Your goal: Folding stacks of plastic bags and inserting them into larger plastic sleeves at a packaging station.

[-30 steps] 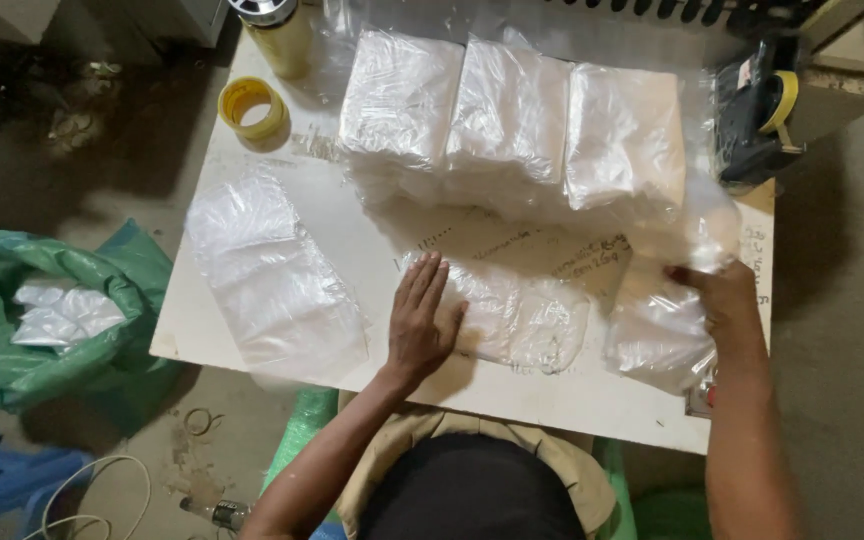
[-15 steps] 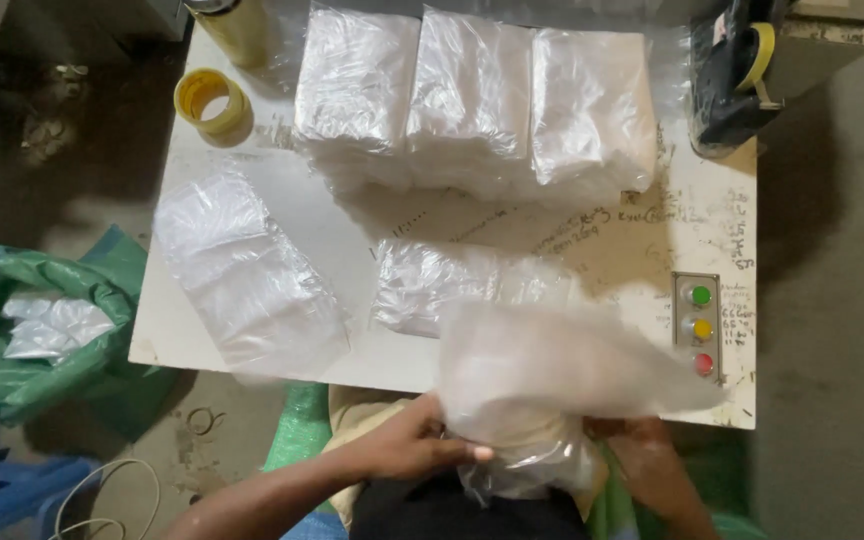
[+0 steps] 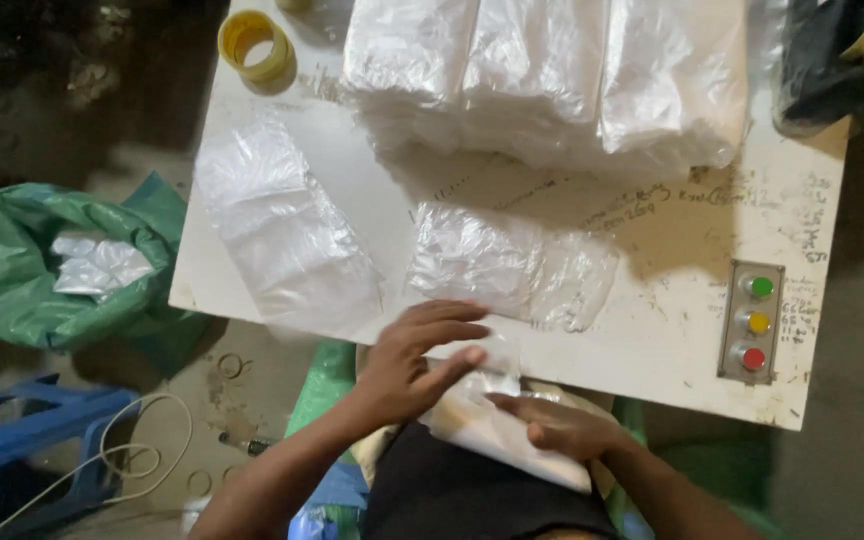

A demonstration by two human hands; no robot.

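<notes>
Both hands are at the near edge of a white table (image 3: pixel 652 330), low over my lap. My left hand (image 3: pixel 422 355) lies flat with fingers spread on a folded clear plastic bag (image 3: pixel 497 425) below the table edge. My right hand (image 3: pixel 557 425) presses on the same bag from the right, fingers together. Just beyond my left hand, a flat clear bag (image 3: pixel 507 265) lies on the table. Another stack of clear bags (image 3: pixel 287 235) sits at the table's left side.
Three tall piles of clear bags (image 3: pixel 542 80) fill the far side. A yellow tape roll (image 3: pixel 250 42) is at the far left corner, a dark tape dispenser (image 3: pixel 827 60) far right. A three-button box (image 3: pixel 752 320) sits near right. A green sack (image 3: pixel 62 265) stands on the floor left.
The bag I was lifting in the air has come down folded onto my lap. Both hands have dropped with it and now press it flat. The view has moved closer to the table.
</notes>
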